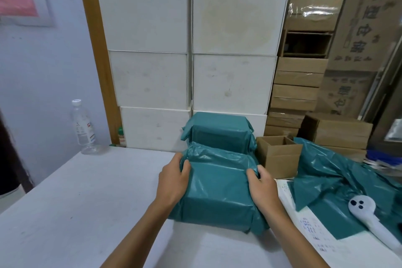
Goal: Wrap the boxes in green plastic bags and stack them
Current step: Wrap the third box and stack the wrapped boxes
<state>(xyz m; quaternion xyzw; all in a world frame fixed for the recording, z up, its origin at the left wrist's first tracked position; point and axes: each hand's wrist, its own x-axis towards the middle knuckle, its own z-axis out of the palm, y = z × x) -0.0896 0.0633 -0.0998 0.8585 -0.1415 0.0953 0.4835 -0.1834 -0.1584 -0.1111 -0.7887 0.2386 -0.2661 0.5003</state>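
Observation:
A box wrapped in a green plastic bag (217, 189) lies on the white table (87, 202) in front of me. My left hand (174, 178) grips its left side and my right hand (262, 187) grips its right side, fingers pressed into the plastic. Right behind it stands a second wrapped green box (219, 130), against the wall of white boxes. Loose green plastic bags (339, 176) lie in a heap to the right. A small open cardboard box (277, 154) stands between the wrapped boxes and the heap.
Stacked white boxes (191, 50) fill the back. Brown cartons (300, 84) are piled at the right. A clear water bottle (83, 128) stands at the table's far left edge. A white handheld device (369, 217) rests on papers (315, 233) at the right.

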